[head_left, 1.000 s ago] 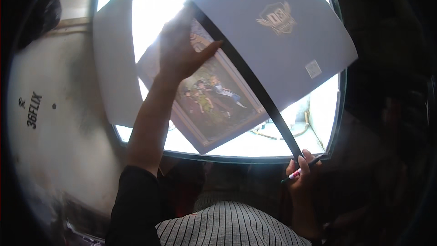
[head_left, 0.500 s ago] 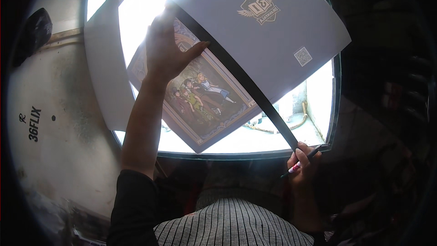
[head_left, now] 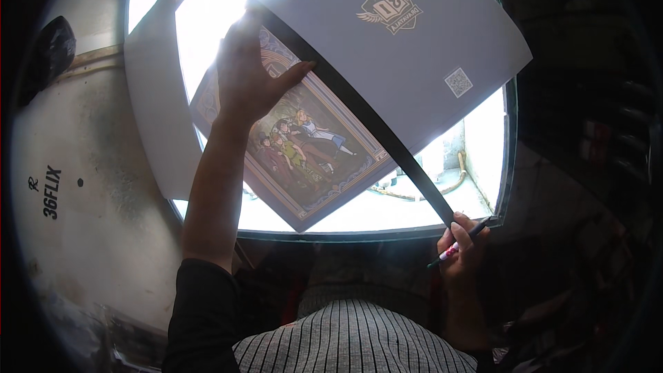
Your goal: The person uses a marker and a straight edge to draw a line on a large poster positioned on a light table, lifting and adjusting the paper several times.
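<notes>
A long black straightedge [head_left: 359,108] slants across a large printed sheet [head_left: 428,34], from the upper left to the lower right. My left hand [head_left: 245,79] lies spread near its far end, thumb stretched out onto the strip; glare washes out the fingertips. On the near side of the strip, the sheet shows a framed picture [head_left: 304,145] of several cartoon figures; on the far side it is plain grey-violet with a winged crest and a square code. My right hand [head_left: 461,252] pinches the straightedge's near end and also holds a slim pen-like tool [head_left: 452,249], dark with a pink-and-white part.
Beneath the sheet is a brightly lit glass-topped light table [head_left: 276,217] with a dark edge [head_left: 387,236]. A cable [head_left: 461,178] shows inside. Another pale sheet [head_left: 148,110] hangs over the left edge. Farther left are a whitish surface [head_left: 103,166] and a dark object [head_left: 52,55].
The whole view has shifted very slightly. The pen-like tool has tipped a little in my right hand. Both hands stay at the straightedge, and the sheet keeps its place under it.
</notes>
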`<state>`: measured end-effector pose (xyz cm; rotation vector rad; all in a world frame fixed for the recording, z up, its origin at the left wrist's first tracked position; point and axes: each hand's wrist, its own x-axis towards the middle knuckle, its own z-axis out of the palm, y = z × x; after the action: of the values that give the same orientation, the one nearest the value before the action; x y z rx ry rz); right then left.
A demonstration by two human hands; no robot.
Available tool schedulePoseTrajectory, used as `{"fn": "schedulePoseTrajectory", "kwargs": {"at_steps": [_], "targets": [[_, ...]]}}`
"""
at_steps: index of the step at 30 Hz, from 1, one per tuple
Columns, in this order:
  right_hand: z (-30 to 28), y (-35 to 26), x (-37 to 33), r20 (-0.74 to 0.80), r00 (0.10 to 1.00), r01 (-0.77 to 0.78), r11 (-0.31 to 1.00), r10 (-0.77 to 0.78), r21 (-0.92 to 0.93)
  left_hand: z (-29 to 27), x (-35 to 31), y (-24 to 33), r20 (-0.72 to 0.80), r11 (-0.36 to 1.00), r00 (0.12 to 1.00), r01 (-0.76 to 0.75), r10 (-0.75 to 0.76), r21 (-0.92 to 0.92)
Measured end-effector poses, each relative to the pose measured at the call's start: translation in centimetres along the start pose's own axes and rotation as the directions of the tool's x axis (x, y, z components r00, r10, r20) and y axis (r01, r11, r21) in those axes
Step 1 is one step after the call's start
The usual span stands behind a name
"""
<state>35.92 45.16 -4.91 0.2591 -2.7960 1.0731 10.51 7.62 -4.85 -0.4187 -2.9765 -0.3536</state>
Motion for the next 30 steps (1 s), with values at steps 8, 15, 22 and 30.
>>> {"fn": "schedulePoseTrajectory", "kwargs": {"at_steps": [8,15,22,30], "targets": [[-0.1,-0.1,0.1,0.012,1.0,-0.01,1.0,0.01,0.011,0.1,-0.1,-0.2,0.01,1.0,1.0,0.012,-0.012,-0.001],[-0.4,-0.1,-0.1,0.036,0.999,-0.02,0.999,0.019,0.037,0.0,-0.1,-0.2,0.009,1.0,1.0,0.013,-0.013,0.002],[-0.7,0.6,-0.4,0.043,0.999,0.004,0.999,-0.006,0.053,0.0,0.2,0.3,0.007,1.0,1.0,0.013,-0.013,-0.008],[-1.1,1.0,-0.7,0.128,0.989,0.066,0.993,-0.078,0.097,-0.5,0.6,0.0,-0.105,0.994,0.991,-0.077,0.084,0.074]]}}
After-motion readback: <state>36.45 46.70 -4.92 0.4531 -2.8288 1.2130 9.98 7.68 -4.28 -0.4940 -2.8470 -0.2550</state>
